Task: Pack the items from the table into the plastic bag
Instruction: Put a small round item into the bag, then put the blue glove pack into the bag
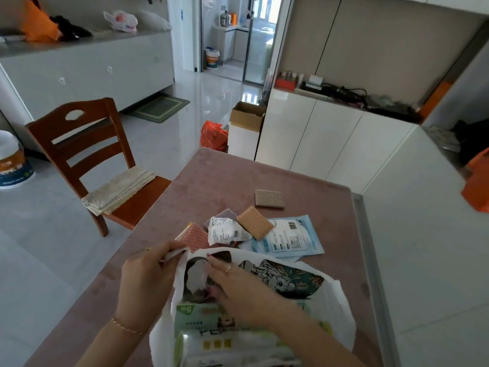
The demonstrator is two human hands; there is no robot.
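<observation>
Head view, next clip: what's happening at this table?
A person is packing a white plastic bag on the table. The left hand pinches the bag's rim to hold it open, while the right hand reaches into the bag, where green-labelled packs already lie. Still waiting on the table beyond the bag: several waffle-textured pads, a crumpled white packet and a flat blue-and-white pouch.

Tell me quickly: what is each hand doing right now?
Left hand: fingers grip the plastic bag rim.
Right hand: inside the bag's mouth, fingers fairly straight, holding nothing visible.
</observation>
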